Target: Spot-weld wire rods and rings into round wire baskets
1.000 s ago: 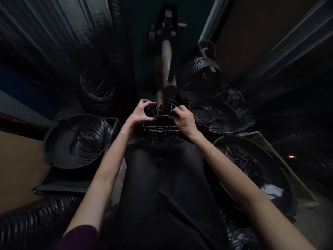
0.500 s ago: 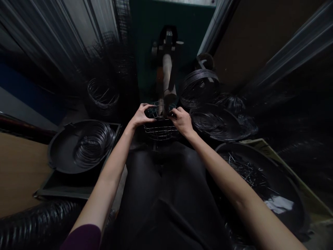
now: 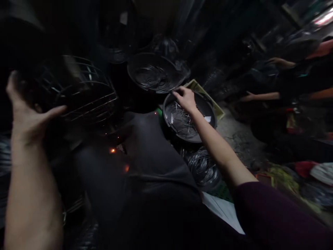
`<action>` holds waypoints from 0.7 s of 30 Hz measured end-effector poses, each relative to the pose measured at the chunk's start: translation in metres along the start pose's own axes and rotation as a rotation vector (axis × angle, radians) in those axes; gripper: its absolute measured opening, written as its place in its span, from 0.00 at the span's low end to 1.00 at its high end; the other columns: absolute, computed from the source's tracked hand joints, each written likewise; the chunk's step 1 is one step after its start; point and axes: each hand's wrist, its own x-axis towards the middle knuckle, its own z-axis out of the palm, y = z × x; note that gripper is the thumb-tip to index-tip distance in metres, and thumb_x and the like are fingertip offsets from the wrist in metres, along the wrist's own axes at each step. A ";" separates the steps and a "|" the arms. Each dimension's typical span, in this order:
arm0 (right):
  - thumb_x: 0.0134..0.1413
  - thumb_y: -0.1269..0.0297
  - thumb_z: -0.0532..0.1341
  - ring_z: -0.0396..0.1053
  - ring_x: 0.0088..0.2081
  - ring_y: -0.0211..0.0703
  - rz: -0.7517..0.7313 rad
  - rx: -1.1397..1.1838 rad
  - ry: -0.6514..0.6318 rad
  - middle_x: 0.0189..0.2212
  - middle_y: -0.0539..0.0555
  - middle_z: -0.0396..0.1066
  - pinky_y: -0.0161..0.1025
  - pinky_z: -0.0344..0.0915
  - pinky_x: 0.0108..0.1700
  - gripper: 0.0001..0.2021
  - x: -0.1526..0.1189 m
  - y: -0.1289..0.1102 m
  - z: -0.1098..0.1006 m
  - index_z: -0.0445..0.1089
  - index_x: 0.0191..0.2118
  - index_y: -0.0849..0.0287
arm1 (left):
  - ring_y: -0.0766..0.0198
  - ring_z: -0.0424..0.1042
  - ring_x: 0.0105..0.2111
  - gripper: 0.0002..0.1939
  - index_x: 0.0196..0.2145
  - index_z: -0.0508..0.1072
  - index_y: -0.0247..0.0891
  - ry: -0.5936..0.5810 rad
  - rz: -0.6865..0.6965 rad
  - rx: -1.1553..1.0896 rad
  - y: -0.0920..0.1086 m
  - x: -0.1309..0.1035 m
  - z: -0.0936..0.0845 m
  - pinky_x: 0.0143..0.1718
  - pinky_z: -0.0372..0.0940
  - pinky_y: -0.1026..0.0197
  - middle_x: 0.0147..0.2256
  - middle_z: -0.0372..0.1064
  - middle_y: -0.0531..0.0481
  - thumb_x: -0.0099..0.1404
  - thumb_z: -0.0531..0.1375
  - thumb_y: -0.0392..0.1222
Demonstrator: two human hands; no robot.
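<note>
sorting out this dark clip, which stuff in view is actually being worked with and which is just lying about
In hand:
left hand holding the wire basket
right hand reaching over the pan of short wire pieces

Lying about:
pan of wire rings
yellow-green crate
wire coil by the knee
another person's arm

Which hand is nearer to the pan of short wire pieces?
The right hand: it hovers over the far rim of the pan. The left hand is far to the left, beside the wire basket.
</note>
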 end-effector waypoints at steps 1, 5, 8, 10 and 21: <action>0.62 0.62 0.57 0.71 0.46 0.45 0.152 -0.067 -0.057 0.44 0.56 0.75 0.41 0.65 0.52 0.11 -0.013 0.031 -0.002 0.74 0.45 0.60 | 0.54 0.55 0.66 0.76 0.67 0.43 0.58 -0.037 -0.025 -0.060 -0.007 -0.006 0.003 0.64 0.59 0.47 0.68 0.49 0.52 0.22 0.69 0.76; 0.57 0.68 0.60 0.72 0.44 0.46 0.443 -0.183 -0.242 0.42 0.58 0.76 0.43 0.65 0.53 0.09 -0.057 0.100 0.026 0.75 0.42 0.61 | 0.55 0.56 0.66 0.69 0.64 0.43 0.69 -0.117 -0.069 -0.178 -0.025 -0.030 0.010 0.64 0.57 0.45 0.65 0.56 0.57 0.26 0.69 0.75; 0.56 0.68 0.62 0.70 0.46 0.44 0.451 -0.181 -0.313 0.45 0.61 0.74 0.42 0.63 0.54 0.10 -0.067 0.111 0.058 0.74 0.43 0.64 | 0.61 0.54 0.66 0.55 0.54 0.44 0.90 -0.175 -0.016 -0.212 -0.030 -0.032 0.010 0.63 0.55 0.45 0.62 0.55 0.80 0.31 0.69 0.74; 0.54 0.69 0.64 0.68 0.48 0.45 0.451 -0.181 -0.368 0.47 0.63 0.73 0.40 0.62 0.55 0.12 -0.065 0.113 0.067 0.73 0.44 0.67 | 0.63 0.52 0.67 0.52 0.49 0.43 0.97 -0.205 -0.009 -0.197 -0.032 -0.029 0.009 0.63 0.54 0.45 0.59 0.55 0.90 0.30 0.69 0.74; 0.58 0.65 0.63 0.70 0.51 0.50 0.652 -0.217 -0.443 0.50 0.70 0.72 0.37 0.63 0.53 0.17 -0.063 0.088 0.079 0.71 0.49 0.72 | 0.60 0.54 0.66 0.59 0.54 0.40 0.87 -0.109 0.000 -0.198 -0.046 -0.027 0.014 0.64 0.54 0.43 0.62 0.56 0.78 0.29 0.70 0.73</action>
